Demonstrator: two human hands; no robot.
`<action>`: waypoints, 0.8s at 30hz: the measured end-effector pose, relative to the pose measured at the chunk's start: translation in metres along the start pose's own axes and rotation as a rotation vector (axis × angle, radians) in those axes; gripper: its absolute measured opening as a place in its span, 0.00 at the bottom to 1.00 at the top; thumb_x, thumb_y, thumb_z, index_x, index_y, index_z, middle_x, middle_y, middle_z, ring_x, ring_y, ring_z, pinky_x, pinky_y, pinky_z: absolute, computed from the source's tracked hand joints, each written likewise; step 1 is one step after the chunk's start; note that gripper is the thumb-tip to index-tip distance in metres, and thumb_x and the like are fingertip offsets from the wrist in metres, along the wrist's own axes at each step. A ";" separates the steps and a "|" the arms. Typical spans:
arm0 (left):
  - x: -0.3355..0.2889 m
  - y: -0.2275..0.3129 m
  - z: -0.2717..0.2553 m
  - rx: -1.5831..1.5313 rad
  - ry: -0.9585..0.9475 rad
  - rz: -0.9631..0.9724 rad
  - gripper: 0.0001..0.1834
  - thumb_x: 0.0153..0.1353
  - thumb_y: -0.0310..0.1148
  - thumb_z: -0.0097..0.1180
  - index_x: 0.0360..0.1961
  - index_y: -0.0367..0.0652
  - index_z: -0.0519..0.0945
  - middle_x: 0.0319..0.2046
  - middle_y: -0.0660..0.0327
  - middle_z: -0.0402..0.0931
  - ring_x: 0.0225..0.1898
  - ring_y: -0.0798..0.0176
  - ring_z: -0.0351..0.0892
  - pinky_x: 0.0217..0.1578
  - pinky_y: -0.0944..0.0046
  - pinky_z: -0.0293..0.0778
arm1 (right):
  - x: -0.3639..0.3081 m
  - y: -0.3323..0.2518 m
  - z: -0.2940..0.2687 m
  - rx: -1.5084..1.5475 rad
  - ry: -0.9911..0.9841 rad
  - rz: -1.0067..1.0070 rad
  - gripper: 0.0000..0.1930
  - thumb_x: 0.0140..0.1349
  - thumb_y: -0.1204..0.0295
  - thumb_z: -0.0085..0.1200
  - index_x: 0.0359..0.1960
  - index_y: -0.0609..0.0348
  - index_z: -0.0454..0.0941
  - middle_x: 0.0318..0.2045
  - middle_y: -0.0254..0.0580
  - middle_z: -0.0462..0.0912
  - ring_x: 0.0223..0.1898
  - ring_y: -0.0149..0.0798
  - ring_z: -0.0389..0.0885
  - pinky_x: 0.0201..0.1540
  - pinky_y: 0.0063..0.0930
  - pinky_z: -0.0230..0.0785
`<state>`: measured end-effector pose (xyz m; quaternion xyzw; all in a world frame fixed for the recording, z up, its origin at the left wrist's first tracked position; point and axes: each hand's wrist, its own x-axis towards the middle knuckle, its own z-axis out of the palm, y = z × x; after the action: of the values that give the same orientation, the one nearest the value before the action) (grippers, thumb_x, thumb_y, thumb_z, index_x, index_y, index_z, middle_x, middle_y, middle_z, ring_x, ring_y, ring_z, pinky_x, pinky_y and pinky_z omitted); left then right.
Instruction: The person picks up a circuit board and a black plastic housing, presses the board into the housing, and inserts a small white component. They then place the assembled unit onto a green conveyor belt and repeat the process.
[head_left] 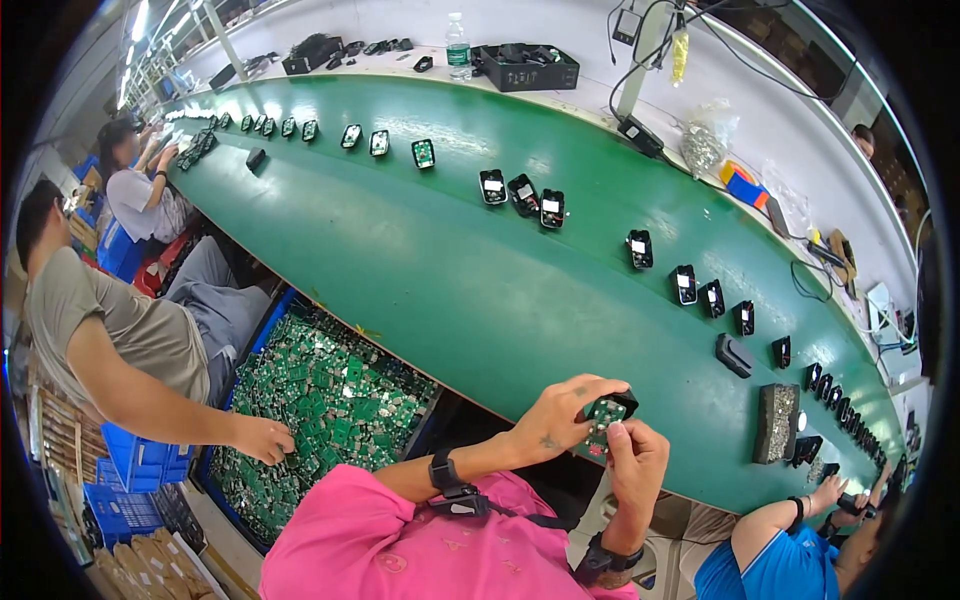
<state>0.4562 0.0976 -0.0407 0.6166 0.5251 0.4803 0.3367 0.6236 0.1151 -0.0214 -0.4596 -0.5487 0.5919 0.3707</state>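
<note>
Just past the table's near edge, my left hand (555,422) is closed around a small black plastic case (625,399). A green circuit board (604,412) with white and silver parts lies at the case's opening. My right hand (637,462) pinches the lower end of this board between thumb and fingers. Whether the board is fully seated in the case I cannot tell. Left of my arms, a large bin of loose green circuit boards (330,400) stands below table height, and a co-worker's hand (263,440) reaches into it.
Across the green table (430,270) runs a line of black cases (640,249), several holding boards. A dark foam block (776,425) and a black case part (734,355) lie to the right. A person in blue (775,555) works there; two others sit at left.
</note>
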 end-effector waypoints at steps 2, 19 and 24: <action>0.003 -0.005 0.000 0.004 0.013 0.091 0.27 0.57 0.21 0.58 0.60 0.46 0.75 0.52 0.49 0.79 0.47 0.44 0.82 0.47 0.55 0.79 | 0.004 -0.001 -0.006 -0.354 -0.040 -0.252 0.15 0.68 0.71 0.57 0.23 0.66 0.74 0.17 0.35 0.74 0.17 0.28 0.68 0.21 0.27 0.58; -0.002 0.004 -0.005 -0.150 0.016 -0.220 0.23 0.66 0.24 0.52 0.63 0.36 0.73 0.49 0.53 0.79 0.37 0.70 0.81 0.38 0.70 0.77 | 0.014 0.006 0.012 -0.424 0.243 -0.297 0.14 0.64 0.70 0.62 0.24 0.68 0.77 0.16 0.43 0.74 0.17 0.34 0.69 0.22 0.31 0.60; -0.001 -0.012 0.004 0.002 0.095 -0.045 0.22 0.67 0.26 0.50 0.63 0.35 0.72 0.48 0.50 0.80 0.46 0.65 0.81 0.44 0.66 0.79 | 0.016 0.012 0.012 -0.448 0.254 -0.285 0.15 0.64 0.69 0.63 0.23 0.67 0.76 0.15 0.43 0.73 0.17 0.34 0.68 0.22 0.31 0.59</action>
<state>0.4560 0.0992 -0.0531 0.5814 0.5548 0.5009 0.3213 0.6079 0.1252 -0.0361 -0.5188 -0.6739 0.3356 0.4051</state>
